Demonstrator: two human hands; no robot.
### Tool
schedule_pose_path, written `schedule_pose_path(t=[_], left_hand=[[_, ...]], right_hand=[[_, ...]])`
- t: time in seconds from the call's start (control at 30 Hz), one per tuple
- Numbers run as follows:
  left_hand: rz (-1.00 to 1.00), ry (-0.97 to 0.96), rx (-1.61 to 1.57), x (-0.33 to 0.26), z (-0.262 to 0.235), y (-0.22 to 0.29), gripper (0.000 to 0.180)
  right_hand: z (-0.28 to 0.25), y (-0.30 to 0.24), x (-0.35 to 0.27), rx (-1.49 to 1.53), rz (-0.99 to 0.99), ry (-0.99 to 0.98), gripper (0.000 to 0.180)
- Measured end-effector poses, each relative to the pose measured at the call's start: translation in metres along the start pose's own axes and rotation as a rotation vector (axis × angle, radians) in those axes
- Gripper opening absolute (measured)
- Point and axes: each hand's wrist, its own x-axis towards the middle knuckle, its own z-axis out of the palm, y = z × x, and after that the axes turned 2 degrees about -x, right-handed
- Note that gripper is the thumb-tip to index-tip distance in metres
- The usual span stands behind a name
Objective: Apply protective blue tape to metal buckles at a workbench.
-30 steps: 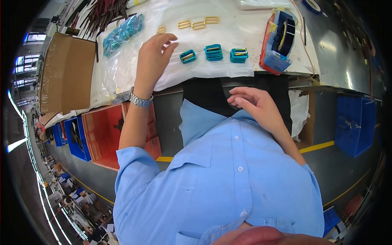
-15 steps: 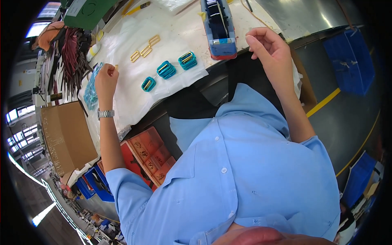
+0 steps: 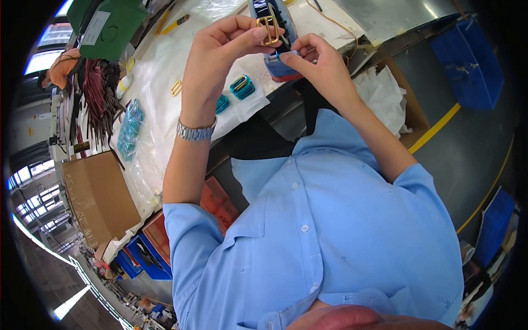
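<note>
- The left hand [image 3: 212,63] has swung from the left side of the table over to the dispenser [image 3: 276,69], bringing a gold buckle [image 3: 268,29] with it
- Thumb and fingers of that hand pinch the buckle, held up on end in the air, just in front of the dispenser's reel as seen from above
- The right hand [image 3: 325,69], which hung apart beside the dispenser half a second ago, is now at its front edge, fingers curled and thumb close to the forefinger; whether a tape end is gripped there, I cannot tell
- Both hands now meet around the dispenser, so, in my judgement, fetching this piece is over and it is within reach of the tape
- One loose buckle [image 3: 176,88] shows on the table left of the left forearm; others may be hidden behind it
- Two teal stacks [image 3: 241,87] show right of that forearm, near the table's edge, the nearer one partly covered by it
- A teal bag [image 3: 130,129] lies further left, beyond the carton's [image 3: 102,195] top corner
</note>
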Motion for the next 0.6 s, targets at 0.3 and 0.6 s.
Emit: schedule_pose_path(t=[0.3,0.6], left_hand=[[-0.024,0.041,-0.26,0.006,-0.007,0.002,0.023],[-0.205,0.205,-0.464,-0.085,0.031,0.038,0.018]], right_hand=[[0.001,-0.001,0.004,-0.058,-0.085,-0.01,0.037],[-0.029,-0.048,-0.062,0.498,0.194,-0.273,0.012]])
